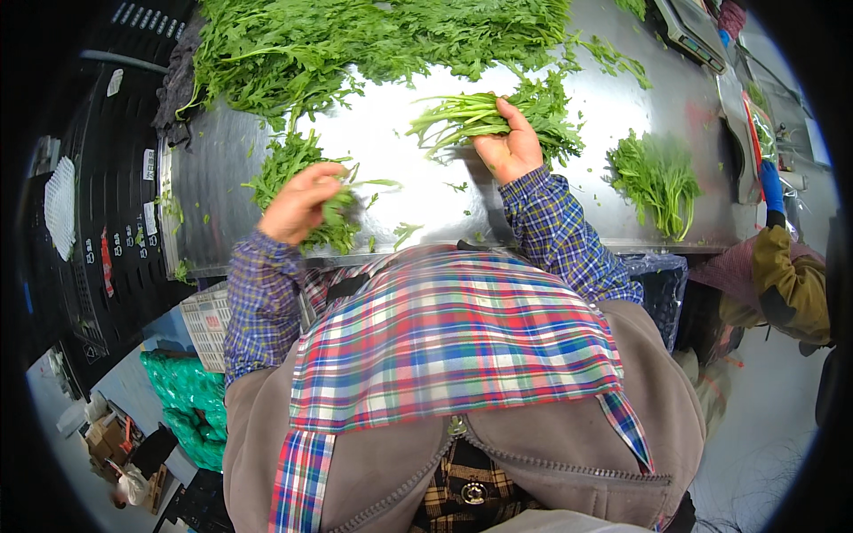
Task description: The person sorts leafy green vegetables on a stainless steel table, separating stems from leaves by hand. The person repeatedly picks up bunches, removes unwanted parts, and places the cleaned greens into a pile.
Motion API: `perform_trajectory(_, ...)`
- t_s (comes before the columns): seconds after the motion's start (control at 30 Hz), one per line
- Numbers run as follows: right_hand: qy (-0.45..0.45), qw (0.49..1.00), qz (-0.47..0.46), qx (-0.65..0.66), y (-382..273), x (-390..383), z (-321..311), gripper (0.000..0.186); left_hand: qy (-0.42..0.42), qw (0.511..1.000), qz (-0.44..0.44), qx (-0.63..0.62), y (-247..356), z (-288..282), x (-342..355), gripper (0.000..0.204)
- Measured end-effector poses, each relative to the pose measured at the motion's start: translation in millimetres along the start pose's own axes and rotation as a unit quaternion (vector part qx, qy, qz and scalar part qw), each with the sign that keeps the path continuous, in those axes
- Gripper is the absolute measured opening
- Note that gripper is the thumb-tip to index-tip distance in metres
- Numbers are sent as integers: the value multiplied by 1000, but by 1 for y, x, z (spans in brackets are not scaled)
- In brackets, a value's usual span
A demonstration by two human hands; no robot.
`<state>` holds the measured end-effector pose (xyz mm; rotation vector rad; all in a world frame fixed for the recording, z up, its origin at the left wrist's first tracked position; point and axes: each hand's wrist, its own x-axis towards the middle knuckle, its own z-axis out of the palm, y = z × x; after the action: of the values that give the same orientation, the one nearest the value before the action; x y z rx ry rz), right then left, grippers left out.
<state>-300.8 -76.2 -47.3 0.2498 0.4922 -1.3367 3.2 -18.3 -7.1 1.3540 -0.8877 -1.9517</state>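
My right hand [511, 147] is closed round a bunch of leafy greens [462, 115] above the metal table. The bunch's pale stems point left and its jagged leaves spread to the right. My left hand [306, 200], slightly blurred, has its fingers curled together at a small heap of the same greens [289, 164] near the table's front edge. From its fingertips a thin green sprig [378, 183] reaches to the right. Leaves hang below that hand, and part of the heap is hidden behind it.
A large pile of greens [382, 40] covers the table's far side. One separate bunch [656, 182] lies to the right. A scale [689, 40] stands at the far right, near another person's sleeve [791, 275]. Black crates [111, 178] line the left; a dark cloth [178, 89] lies at the table's corner.
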Motion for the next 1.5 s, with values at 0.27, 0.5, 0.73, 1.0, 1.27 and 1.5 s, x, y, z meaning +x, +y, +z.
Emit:
perform_trajectory(0.27, 4, 998, 33, -45, 4, 2, -7, 25, 53, 993, 101, 6, 18, -58, -32, 14)
perform_trajectory(0.5, -6, 998, 44, -38, 0, 1, -10, 24, 103, 978, 46, 174, 10, -81, -29, 21)
perform_trajectory(0.73, -14, 998, 47, -28, 15, -5, -10, 24, 256, 791, 393, 394, 13, 15, -7, 16)
perform_trajectory(1.0, -30, 994, 107, 6, 24, -14, -7, 26, 115, 674, 497, 534, -4, 124, 50, 21)
perform_trajectory(1.27, 1, 996, 84, 20, 31, -10, -9, 26, 118, 664, 500, 543, -14, 120, 58, 17)
perform_trajectory(1.5, -31, 991, 128, 12, 27, -13, -9, 31, 98, 877, 333, 333, -17, 111, 66, 13)
